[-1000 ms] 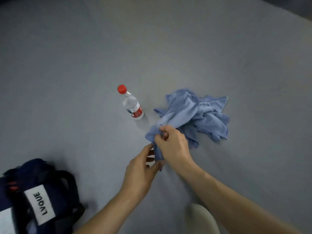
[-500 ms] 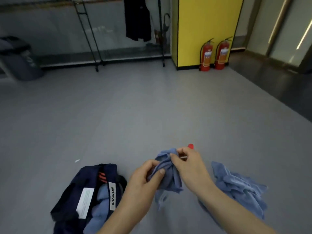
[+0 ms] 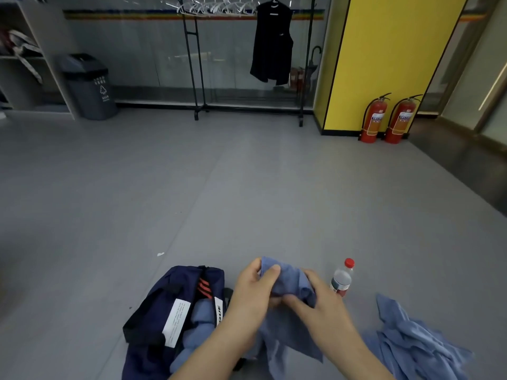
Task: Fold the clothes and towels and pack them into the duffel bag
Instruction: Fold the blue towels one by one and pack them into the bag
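A light blue cloth towel (image 3: pixel 288 283) is held up above the grey floor (image 3: pixel 192 201) between both hands. The left hand (image 3: pixel 253 292) is closed on its upper left edge, thumb pressed over the fabric. The right hand (image 3: pixel 318 303) is closed on the right side of the bunched part, fingers curled into the cloth. The lower end of the towel hangs loose below the hands. The open navy blue fabric duffel bag (image 3: pixel 164 305) with white labels lies on the floor just left of the hands; light blue folded cloth (image 3: pixel 200 319) is seen inside it. A crumpled pile of blue cloths (image 3: pixel 411 344) lies on the floor to the right. A clear plastic bottle with a red cap (image 3: pixel 341 279) stands just beyond the right hand.
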The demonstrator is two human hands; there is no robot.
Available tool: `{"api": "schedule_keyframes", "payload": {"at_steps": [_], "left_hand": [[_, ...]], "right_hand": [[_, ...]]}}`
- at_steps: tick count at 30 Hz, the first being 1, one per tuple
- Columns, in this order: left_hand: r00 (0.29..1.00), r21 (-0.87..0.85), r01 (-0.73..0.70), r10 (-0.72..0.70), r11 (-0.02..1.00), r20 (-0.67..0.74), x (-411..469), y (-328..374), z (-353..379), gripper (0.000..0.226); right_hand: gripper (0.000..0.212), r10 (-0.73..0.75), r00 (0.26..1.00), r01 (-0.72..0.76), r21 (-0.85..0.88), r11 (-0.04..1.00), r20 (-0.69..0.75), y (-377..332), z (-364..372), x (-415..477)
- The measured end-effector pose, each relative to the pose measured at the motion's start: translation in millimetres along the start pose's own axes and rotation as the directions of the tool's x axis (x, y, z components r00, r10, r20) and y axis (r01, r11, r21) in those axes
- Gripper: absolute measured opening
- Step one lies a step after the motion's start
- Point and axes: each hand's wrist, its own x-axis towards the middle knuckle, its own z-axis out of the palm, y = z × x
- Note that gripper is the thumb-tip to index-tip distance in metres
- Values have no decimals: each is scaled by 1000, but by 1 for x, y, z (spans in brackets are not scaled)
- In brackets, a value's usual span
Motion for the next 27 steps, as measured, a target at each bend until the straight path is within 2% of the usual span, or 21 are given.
{"api": "schedule_keyframes", "payload": {"at_steps": [2, 5, 6, 8, 10, 11, 13, 15, 18, 20, 22, 27], "left_hand": [[999, -82, 35, -38, 996, -34, 2, 2, -6, 21], [987, -47, 6, -14, 999, -158, 6, 2, -18, 10], [979, 9, -19, 20, 1000, -202, 7, 0, -23, 14], [957, 223, -88, 144, 971, -252, 8, 0, -32, 25], [935, 415, -191, 293, 889, -197, 6, 5, -37, 25], [934, 452, -231, 327, 862, -145, 5, 9, -39, 19], [958, 448, -239, 285, 861, -38, 3, 15, -41, 16], [978, 446, -209, 198, 871, 71, 4, 15, -46, 33], [974, 555, -222, 158, 802, 161, 10, 9, -57, 47], [967, 583, -253, 204, 772, 149, 14, 8, -61, 38], [958, 551, -282, 264, 785, 114, 16, 9, -66, 19], [965, 452, -248, 260, 857, 35, 25, 4, -74, 21]], "right_hand": [[20, -78, 997, 78, -128, 989, 3, 2, -4, 3], [26, -166, 986, 167, -237, 957, 24, 0, -11, 8], [29, -179, 984, 179, -253, 951, 23, 0, -14, 9], [37, -206, 979, 199, -272, 941, 5, 1, -19, 13], [37, -230, 973, 213, -298, 930, -20, 3, -24, 16], [34, -234, 972, 214, -309, 927, -31, 4, -27, 18], [31, -235, 971, 208, -329, 921, -44, 5, -32, 22], [29, -235, 971, 200, -376, 905, -47, 7, -37, 24], [26, -248, 967, 206, -415, 886, -50, 11, -47, 26], [22, -229, 973, 193, -436, 879, -30, 13, -55, 27], [18, -207, 978, 181, -469, 864, -4, 15, -62, 27], [15, -181, 984, 152, -542, 826, 1, 33, -73, 30]]}}
